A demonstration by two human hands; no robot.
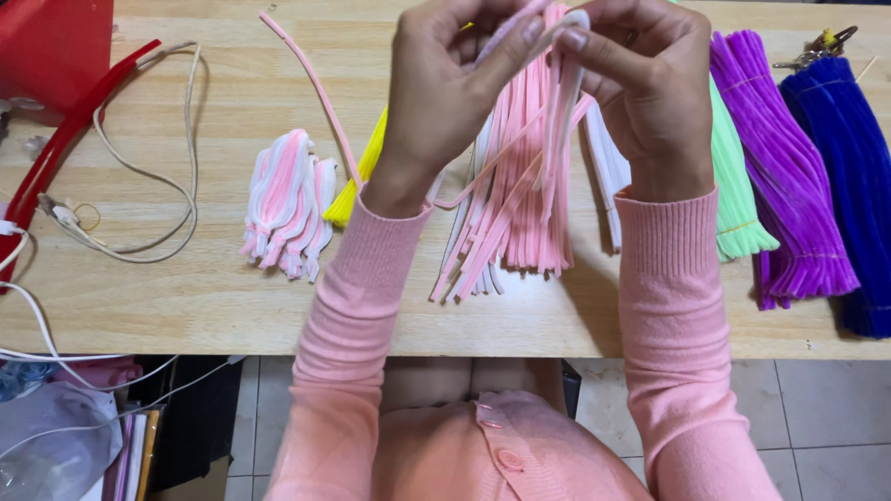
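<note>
We see both hands raised at 12 o'clock over the wooden table (232, 306). Left hand (445, 88) and right hand (640, 83) are pinched together on one white pipe cleaner (564, 74) — fingers of both clenched around its bent top, the strand hanging down between them.

Directly beneath the hands, centre of the table: loose pile of pink and white pipe cleaners (520, 223), fanned toward 6 o'clock. A single pink pipe cleaner (316, 88) runs from 11 o'clock down toward the left wrist.

At 9 o'clock of the pile: small heap of folded pink-and-white pieces (286, 204). Just beside it, toward the left wrist — yellow pipe cleaner bundle (357, 181), mostly hidden behind the left hand.

At 3 o'clock, in order outward: mint green bundle (738, 204), purple bundle (789, 176), dark blue bundle (849, 176) at the frame edge. Keys (821, 46) at 1 o'clock, touching the blue bundle's top.

Far left, 9–10 o'clock: red plastic band (65, 139) and a beige cord (190, 139) looped on the table. White cables (37, 325) trail off the front edge at 8 o'clock.

Pink sweater sleeves (668, 306) cover both forearms.
</note>
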